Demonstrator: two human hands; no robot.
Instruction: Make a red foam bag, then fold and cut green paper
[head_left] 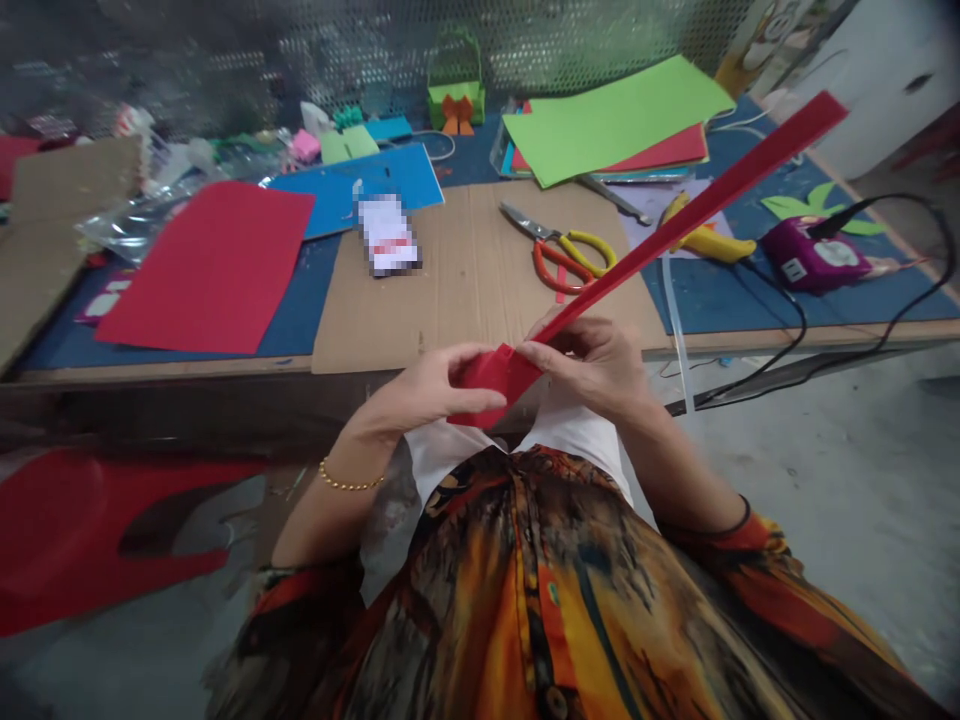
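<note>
My left hand (442, 388) is wrapped round a folded piece of red paper (499, 385) above my lap, its thumb lying across the front. A long red strip (705, 205) rises from this piece to the upper right. My right hand (592, 362) pinches the strip's lower end, where it meets the folded piece. Behind the hands, scissors (559, 243) with orange and yellow handles lie on the cardboard (442, 310), the strip passing close to their handles. A phone (388, 235) lies on the cardboard's left part.
Red sheet (214, 265) and blue sheet (420, 175) lie left and behind. Green sheet (619, 115) tops a stack at the back, near a green basket (457, 95). To the right are a yellow glue gun (709, 238), a purple power block (814, 252) and black cables.
</note>
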